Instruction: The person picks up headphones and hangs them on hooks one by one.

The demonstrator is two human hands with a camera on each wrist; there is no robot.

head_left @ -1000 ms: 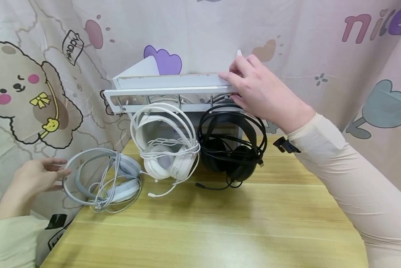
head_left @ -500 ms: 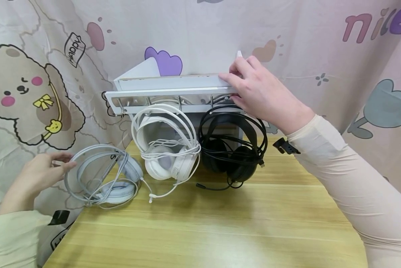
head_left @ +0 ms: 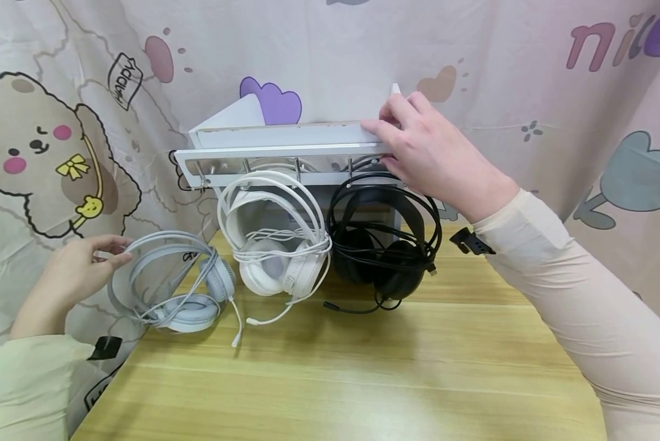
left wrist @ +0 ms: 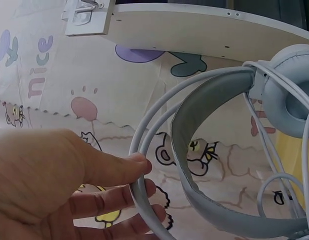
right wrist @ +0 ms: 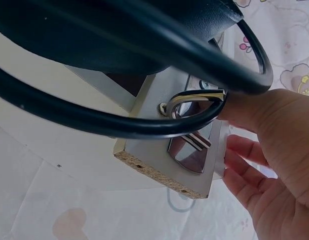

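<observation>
My left hand pinches the outer headband of a pale grey-blue headset between thumb and fingers, left of the rack. In the left wrist view the thumb lies on the headband's thin arcs, beside the padded strap. Its cable is loosely bundled. My right hand grips the right end of a white hook rack, thumb below and fingers on top. A white headset and a black headset hang from the rack, each with a wrapped cable. In the right wrist view a black headband loop passes through a metal hook.
The rack stands at the back of a wooden table. Its leftmost hook bears nothing. A patterned curtain surrounds the back and sides. The white headset's microphone boom juts out forward.
My left hand has risen slightly and moved right with the grey-blue headset, which has turned so that its microphone boom hangs down in view. The right hand stays on the rack.
</observation>
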